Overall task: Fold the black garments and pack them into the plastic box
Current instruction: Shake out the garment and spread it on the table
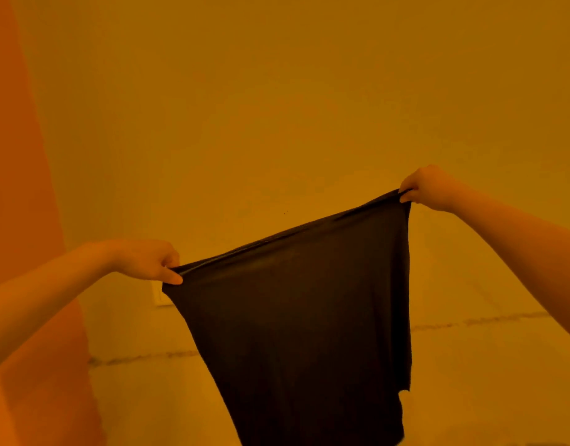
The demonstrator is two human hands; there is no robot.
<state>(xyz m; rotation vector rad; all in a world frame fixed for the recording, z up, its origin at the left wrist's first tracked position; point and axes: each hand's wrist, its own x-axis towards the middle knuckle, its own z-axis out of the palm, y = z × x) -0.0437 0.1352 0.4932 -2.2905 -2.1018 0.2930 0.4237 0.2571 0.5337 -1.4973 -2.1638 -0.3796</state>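
Black garment [296, 317] stretched btwn left hand [145, 259], right hand [430, 188]; fingers pinching top corners (hem cut off).

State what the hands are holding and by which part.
Black garment, held up by its top edge: left hand pinches one end, right hand the other.

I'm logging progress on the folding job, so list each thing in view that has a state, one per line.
black garment: unfolded, held up in the air, top edge stretched taut, hanging free below.
left hand: pinches the garment's upper left corner.
right hand: pinches the upper right corner, higher than the left.
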